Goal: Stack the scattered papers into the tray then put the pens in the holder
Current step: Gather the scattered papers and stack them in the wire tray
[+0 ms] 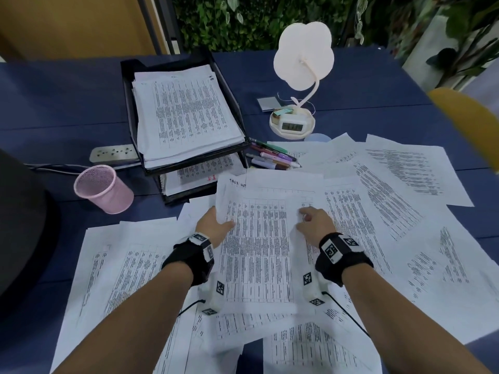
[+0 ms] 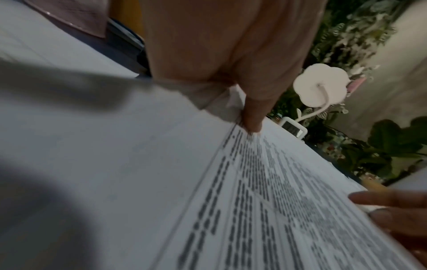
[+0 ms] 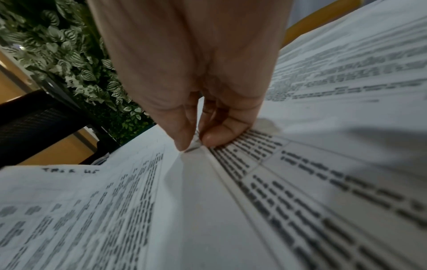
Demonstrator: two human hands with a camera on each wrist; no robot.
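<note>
Nearest the viewer, at 6 o'clock, loose printed sheets (image 1: 129,279) overlap across the blue surface (image 1: 54,103), spreading on toward 3 o'clock. At centre, both hands hold a small batch of papers (image 1: 256,252) by its opposite side edges. The left hand (image 1: 214,225) grips the left edge, thumb on top and fingers (image 2: 251,120) curled beneath; the edge curls upward at the grip. The right hand (image 1: 314,225) pinches the right edge, its fingers (image 3: 221,135) narrow against the thumb, raising a small ridge in the top sheet. Judgement: the batch is light, thin and limp; it will sag if held at one point, and sheets may slide against each other, so hold at both long edges is sound, and squaring the edges before lifting is advisable. Beyond, at 11 o'clock, the black two-tier tray (image 1: 129,103) already carries a stack on its upper tier. The pens (image 1: 272,157) lie just beside the tray at 1 o'clock, partly on paper. The pink mesh holder (image 1: 104,188) stands at 9 o'clock, no pens visible in it. Farther off stand a power strip (image 1: 113,153) and a white desk lamp (image 1: 302,55) with a small clock (image 1: 293,125). Many sheets remain; the pen step is not yet begun.
</note>
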